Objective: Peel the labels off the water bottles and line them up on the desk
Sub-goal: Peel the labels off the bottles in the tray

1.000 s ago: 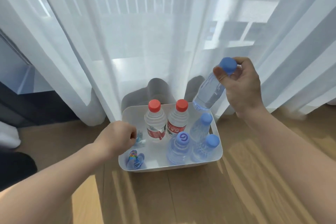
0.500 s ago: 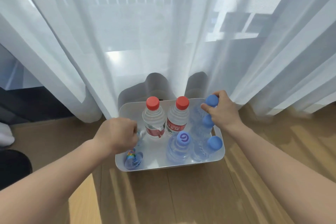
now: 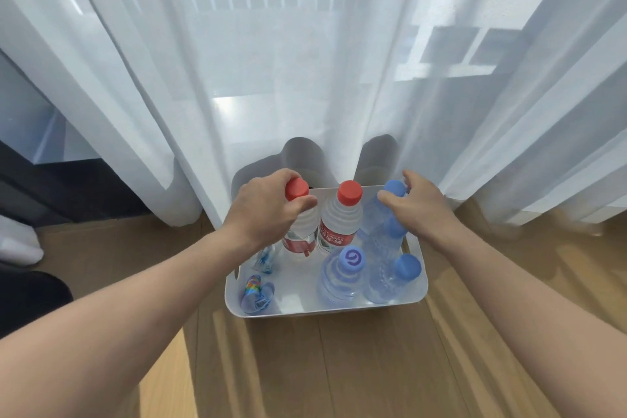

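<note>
A white bin (image 3: 325,310) on the wooden floor holds several water bottles. My left hand (image 3: 268,209) grips the neck of the left red-capped bottle (image 3: 300,231), which still carries a red label. A second red-capped bottle (image 3: 341,220) with a red label stands beside it. My right hand (image 3: 415,210) rests on the back blue-capped bottle (image 3: 393,190), which is clear with no label, fingers loosely around its cap. Three more blue-capped bottles stand in the bin's right half, one with a swirl on its cap (image 3: 351,258). Peeled labels (image 3: 254,292) lie crumpled in the bin's left front corner.
White sheer curtains (image 3: 305,78) hang right behind the bin and touch its back rim. Wooden floor (image 3: 339,366) stretches in front of and to the right of the bin. A dark object (image 3: 30,299) lies at the left edge.
My right hand lowered the unlabelled blue-capped bottle into the bin's back right corner. My left hand moved from the bin's left side up onto the left red-capped bottle.
</note>
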`<state>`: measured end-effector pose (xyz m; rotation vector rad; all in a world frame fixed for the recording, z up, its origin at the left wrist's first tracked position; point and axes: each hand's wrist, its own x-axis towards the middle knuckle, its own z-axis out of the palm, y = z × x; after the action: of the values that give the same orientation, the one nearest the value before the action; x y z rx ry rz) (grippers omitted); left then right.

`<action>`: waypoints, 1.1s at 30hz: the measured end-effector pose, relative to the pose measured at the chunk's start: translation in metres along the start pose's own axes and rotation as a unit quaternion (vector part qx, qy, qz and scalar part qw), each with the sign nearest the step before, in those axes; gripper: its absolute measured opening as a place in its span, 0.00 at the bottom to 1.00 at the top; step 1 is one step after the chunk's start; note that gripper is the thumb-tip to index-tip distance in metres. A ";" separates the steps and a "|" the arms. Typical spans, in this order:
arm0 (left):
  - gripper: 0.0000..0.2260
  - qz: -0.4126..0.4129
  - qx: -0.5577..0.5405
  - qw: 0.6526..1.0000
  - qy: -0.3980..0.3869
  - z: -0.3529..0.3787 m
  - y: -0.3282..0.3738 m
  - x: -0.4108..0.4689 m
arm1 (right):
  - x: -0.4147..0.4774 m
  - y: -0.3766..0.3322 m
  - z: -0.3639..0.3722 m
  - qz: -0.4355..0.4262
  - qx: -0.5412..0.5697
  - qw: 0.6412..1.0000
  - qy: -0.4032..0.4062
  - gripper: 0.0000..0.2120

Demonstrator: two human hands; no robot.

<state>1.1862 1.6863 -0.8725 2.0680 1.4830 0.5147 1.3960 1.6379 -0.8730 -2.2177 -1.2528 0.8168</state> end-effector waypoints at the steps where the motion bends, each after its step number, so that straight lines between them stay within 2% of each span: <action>1: 0.16 0.010 0.014 1.000 0.015 -0.004 0.001 0.000 | -0.005 -0.006 -0.005 -0.032 0.026 0.999 0.018 0.26; 4: 0.17 0.036 0.040 0.996 0.072 -0.033 0.016 0.004 | -0.022 -0.036 -0.019 -0.138 0.129 0.982 0.017 0.20; 7: 0.17 0.054 -0.035 0.990 0.123 -0.075 0.047 0.007 | -0.041 -0.069 -0.025 -0.171 0.209 0.959 -0.084 0.20; 10: 0.12 0.069 -0.124 0.984 0.111 -0.113 0.078 0.002 | -0.055 -0.093 -0.031 -0.202 0.236 0.936 -0.163 0.21; 12: 0.09 0.083 -0.173 0.976 0.103 -0.128 0.094 -0.004 | -0.063 -0.105 -0.040 -0.224 0.246 0.924 -0.187 0.21; 15: 0.17 0.082 -0.259 0.959 0.079 -0.136 0.110 -0.010 | -0.071 -0.114 -0.057 -0.242 0.251 0.918 -0.188 0.22; 17: 0.24 0.066 -0.289 0.954 0.044 -0.136 0.115 -0.012 | -0.072 -0.110 -0.063 -0.225 0.269 0.920 -0.177 0.23; 18: 0.23 0.065 -0.287 0.955 0.045 -0.134 0.115 -0.012 | -0.072 -0.106 -0.065 -0.211 0.278 0.923 -0.161 0.24; 21: 0.15 0.090 -0.210 0.964 0.135 -0.118 0.107 -0.022 | -0.077 -0.095 -0.071 -0.167 0.305 0.933 -0.094 0.30; 23: 0.16 0.134 -0.147 0.970 0.140 -0.102 0.104 -0.041 | -0.079 -0.093 -0.076 -0.157 0.313 0.935 -0.050 0.28; 25: 0.19 0.168 -0.085 0.977 0.103 -0.088 0.109 -0.057 | -0.083 -0.094 -0.079 -0.160 0.312 0.937 -0.011 0.24; 27: 0.17 0.162 -0.059 0.980 0.101 -0.077 0.113 -0.060 | -0.086 -0.096 -0.077 -0.159 0.307 0.938 0.023 0.21; 30: 0.07 0.136 -0.104 0.979 0.114 -0.068 0.113 -0.057 | -0.089 -0.096 -0.074 -0.154 0.321 0.934 0.044 0.16; 33: 0.06 0.086 -0.201 0.973 0.073 -0.069 0.109 -0.055 | -0.089 -0.094 -0.075 -0.167 0.320 0.930 0.062 0.12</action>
<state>1.2086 1.6209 -0.7499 1.8696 1.1619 0.9678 1.3556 1.5978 -0.7350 -1.4645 -1.0616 0.7888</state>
